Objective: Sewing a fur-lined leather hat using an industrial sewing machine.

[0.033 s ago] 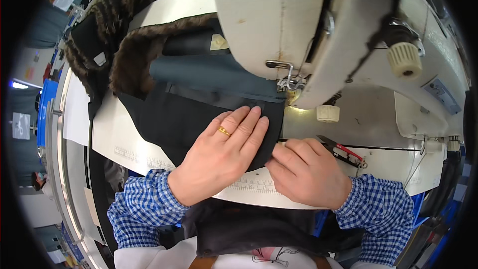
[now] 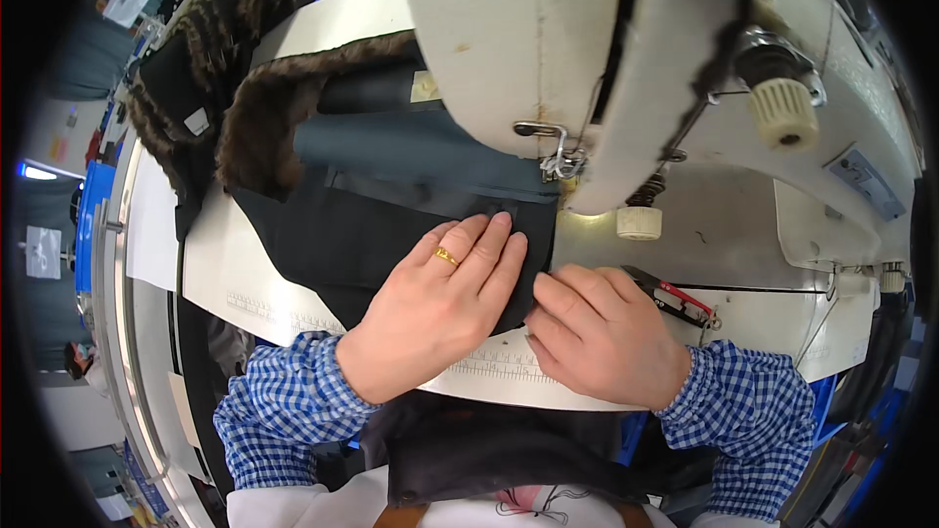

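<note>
A black garment piece (image 2: 303, 249) with brown fur trim (image 2: 256, 142) lies on the white bed of a sewing machine (image 2: 494, 49). A dark blue-grey strip (image 2: 381, 152) crosses its upper part and runs to the presser foot (image 2: 560, 168). My left hand (image 2: 425, 313), with a gold ring, rests flat on the black fabric, its fingers together and pointing toward the foot. At the fabric's near right edge, my right hand (image 2: 606, 332) has curled fingers and a bent thumb pinching the rim. What lies under my left palm is hidden.
Thread snips with red handles (image 2: 680, 295) lie just beyond my right hand. A second fur-trimmed dark piece (image 2: 201, 68) is bunched at the far left. A printed ruler scale (image 2: 504, 364) runs along the table's front edge. A metal rail (image 2: 127, 332) borders the left side.
The fingers of my right hand have shifted slightly at the fabric edge, and more of the thumb shows. The machine sits slightly further left in the picture. My left hand stays on the fabric.
</note>
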The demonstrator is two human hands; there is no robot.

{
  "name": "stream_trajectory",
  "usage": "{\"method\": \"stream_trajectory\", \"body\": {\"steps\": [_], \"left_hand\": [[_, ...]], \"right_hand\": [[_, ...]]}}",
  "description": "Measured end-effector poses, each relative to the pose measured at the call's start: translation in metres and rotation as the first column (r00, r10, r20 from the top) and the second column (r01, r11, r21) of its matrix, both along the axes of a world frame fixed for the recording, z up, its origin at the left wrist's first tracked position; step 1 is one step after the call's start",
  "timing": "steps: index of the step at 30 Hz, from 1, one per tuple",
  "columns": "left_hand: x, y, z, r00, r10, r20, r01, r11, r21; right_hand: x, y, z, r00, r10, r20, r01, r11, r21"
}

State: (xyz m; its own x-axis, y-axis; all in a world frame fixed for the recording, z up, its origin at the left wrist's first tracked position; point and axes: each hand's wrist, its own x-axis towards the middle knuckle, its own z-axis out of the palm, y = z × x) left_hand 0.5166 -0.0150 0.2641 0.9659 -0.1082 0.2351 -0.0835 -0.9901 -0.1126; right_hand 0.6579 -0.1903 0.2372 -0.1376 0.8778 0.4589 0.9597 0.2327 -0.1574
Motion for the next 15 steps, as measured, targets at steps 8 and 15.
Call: {"method": "stream_trajectory", "body": {"steps": [8, 15], "left_hand": [[0.035, 0.038, -0.02, 0.982, 0.024, 0.185, 0.085, 0.827, -0.556], [0.04, 0.036, -0.028, 0.971, 0.151, 0.185, -0.031, 0.847, -0.53]], "right_hand": [[0.005, 0.006, -0.006, 0.993, 0.006, 0.118, -0.012, 0.999, 0.051], [-0.001, 0.005, -0.007, 0.998, -0.011, 0.061, 0.006, 0.997, 0.076]]}}
